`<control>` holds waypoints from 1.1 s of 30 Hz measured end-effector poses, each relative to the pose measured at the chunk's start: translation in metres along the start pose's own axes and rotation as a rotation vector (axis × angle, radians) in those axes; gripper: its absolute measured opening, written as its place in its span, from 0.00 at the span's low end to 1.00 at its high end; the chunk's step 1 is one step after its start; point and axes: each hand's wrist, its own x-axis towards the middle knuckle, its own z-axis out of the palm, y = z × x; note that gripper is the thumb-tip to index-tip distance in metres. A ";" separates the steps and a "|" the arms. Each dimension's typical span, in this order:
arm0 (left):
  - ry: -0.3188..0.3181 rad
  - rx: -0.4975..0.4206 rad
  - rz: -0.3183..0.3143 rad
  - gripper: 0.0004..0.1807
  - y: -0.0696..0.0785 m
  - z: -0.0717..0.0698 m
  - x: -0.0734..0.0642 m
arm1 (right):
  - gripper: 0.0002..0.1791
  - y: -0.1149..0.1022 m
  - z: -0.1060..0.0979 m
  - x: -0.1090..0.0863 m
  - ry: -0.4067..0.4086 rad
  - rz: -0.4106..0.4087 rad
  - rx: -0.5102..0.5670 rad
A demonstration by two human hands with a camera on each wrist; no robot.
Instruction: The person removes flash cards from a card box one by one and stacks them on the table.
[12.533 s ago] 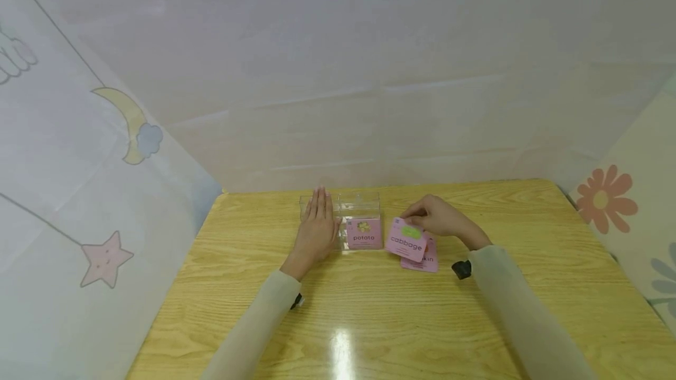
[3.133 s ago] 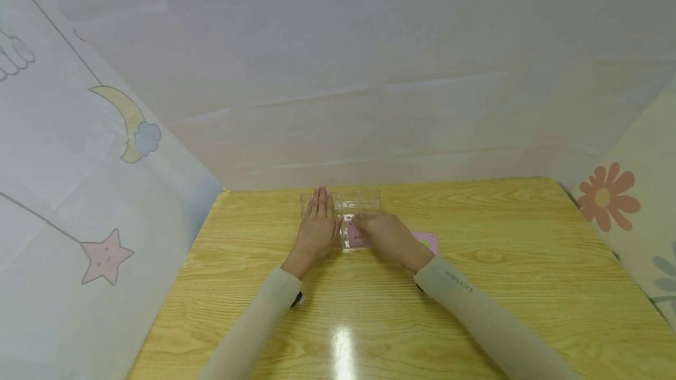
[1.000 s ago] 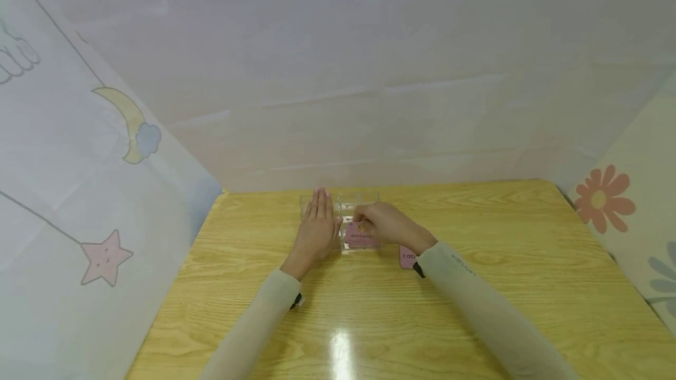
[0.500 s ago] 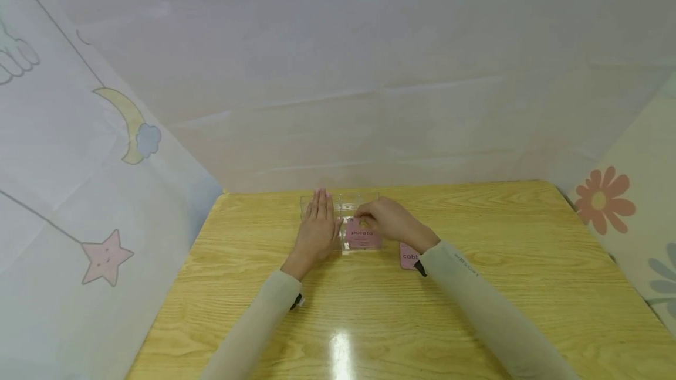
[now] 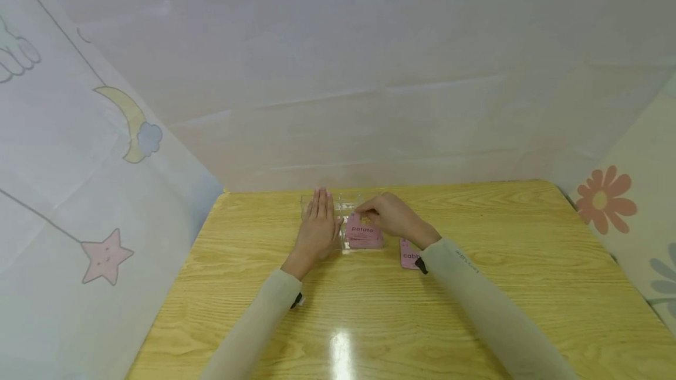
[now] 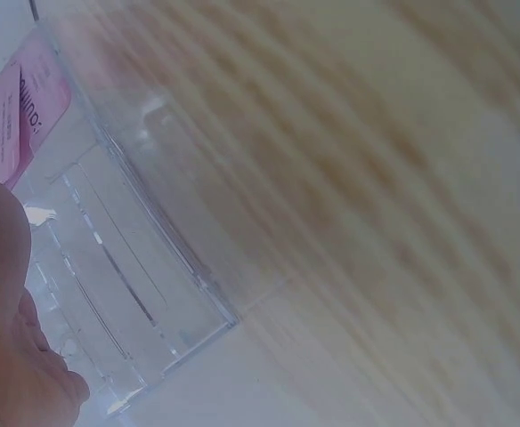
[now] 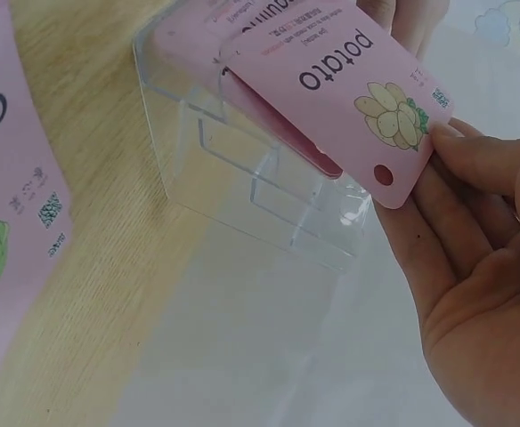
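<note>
My right hand (image 5: 393, 216) pinches the upper corner of a pink card printed "potato" (image 5: 362, 230), thumb on its face and fingers behind, as the right wrist view shows. The card is tilted up out of a clear plastic compartment tray (image 7: 242, 169). Under it, in the same compartment, lies at least one more pink card (image 7: 184, 40), its word partly covered. My left hand (image 5: 317, 230) lies flat along the tray's left part with straight fingers. Right of the tray, a pink "cabbage" card (image 5: 408, 256) is partly hidden beneath my right wrist.
The tray stands near the back edge of a wooden table (image 5: 343, 298). Close behind is a pale fabric wall (image 5: 338, 104), with printed side walls at left and right. The tray's other visible compartments (image 6: 109, 267) show no cards.
Earlier my right hand held the cabbage card over a pumpkin card; the cabbage card now lies on the table. Over the last second the potato card has been raised. My left hand has stayed put.
</note>
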 end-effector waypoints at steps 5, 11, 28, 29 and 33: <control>0.006 0.002 -0.004 0.40 0.000 0.000 0.001 | 0.14 0.002 -0.002 0.000 0.014 -0.009 0.020; -0.004 0.009 -0.003 0.40 0.000 0.000 0.001 | 0.14 0.005 -0.006 -0.001 0.013 0.003 0.054; 0.003 0.023 -0.007 0.40 -0.001 0.003 0.001 | 0.14 0.007 -0.015 -0.011 0.024 0.047 0.160; 0.006 0.021 -0.006 0.40 -0.001 0.004 0.001 | 0.14 0.008 -0.015 -0.012 0.023 0.053 0.165; 0.013 0.014 -0.004 0.40 -0.003 0.005 0.001 | 0.14 0.010 -0.016 -0.015 0.007 0.078 0.185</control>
